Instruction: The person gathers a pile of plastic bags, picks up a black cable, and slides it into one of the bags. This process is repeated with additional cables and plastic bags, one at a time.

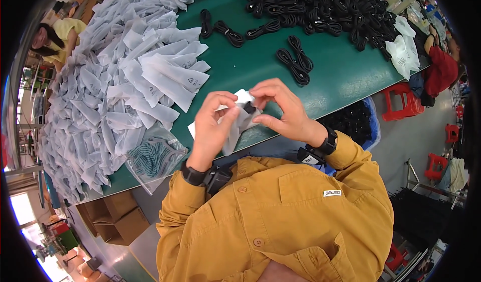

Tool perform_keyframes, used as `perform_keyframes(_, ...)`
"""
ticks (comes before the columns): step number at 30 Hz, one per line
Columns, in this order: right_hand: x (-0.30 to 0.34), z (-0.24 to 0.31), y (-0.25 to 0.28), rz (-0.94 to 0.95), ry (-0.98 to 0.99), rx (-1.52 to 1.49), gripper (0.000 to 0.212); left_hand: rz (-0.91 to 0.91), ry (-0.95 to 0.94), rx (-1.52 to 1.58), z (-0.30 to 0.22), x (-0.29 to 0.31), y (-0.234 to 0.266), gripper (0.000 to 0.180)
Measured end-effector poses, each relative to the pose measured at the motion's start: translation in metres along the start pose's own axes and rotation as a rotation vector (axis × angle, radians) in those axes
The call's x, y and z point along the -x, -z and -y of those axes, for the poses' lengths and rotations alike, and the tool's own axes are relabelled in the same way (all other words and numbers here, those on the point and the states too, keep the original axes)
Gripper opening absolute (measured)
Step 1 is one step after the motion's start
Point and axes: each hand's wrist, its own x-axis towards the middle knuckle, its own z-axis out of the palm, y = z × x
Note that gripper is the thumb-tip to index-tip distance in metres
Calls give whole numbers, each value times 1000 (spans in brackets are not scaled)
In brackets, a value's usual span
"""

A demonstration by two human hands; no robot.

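Observation:
Near the front edge of the green table, a frosted plastic bag hangs between my two hands. Something black, likely part of a coiled cable, shows at its mouth. My left hand pinches the bag's left side with thumb and fingers. Curled around the opening on the other side, my right hand grips the bag's edge. Beyond my hands lies a tied black cable bundle. How much of the cable sits inside the bag is hidden by my fingers.
A big heap of filled frosted bags covers the table's left. Black cable bundles pile up at the far right. A clear bag with striped teal fabric lies near left. Below stand a cardboard box and a blue-lined bin.

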Motion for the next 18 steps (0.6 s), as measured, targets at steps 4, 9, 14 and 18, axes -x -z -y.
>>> perform_keyframes(4, -17, -3, 28, -52, 274, 597, 35, -257, 102, 400, -14, -14, 67, 11)
perform_keyframes(9, -7, -40, 74, -12, -25, 1194, 31, -687, -339, -539, -23, -24, 87, 17)
perform_keyframes(14, -1, -59, 70, -9, -40, 1321, 21, -68, -107, -551, 18, 1, -3, 21)
perform_keyframes(18, 6, -57, 63, -97, -41, 1116, 19, 9, -188, -795, 43, -1, -35, 14)
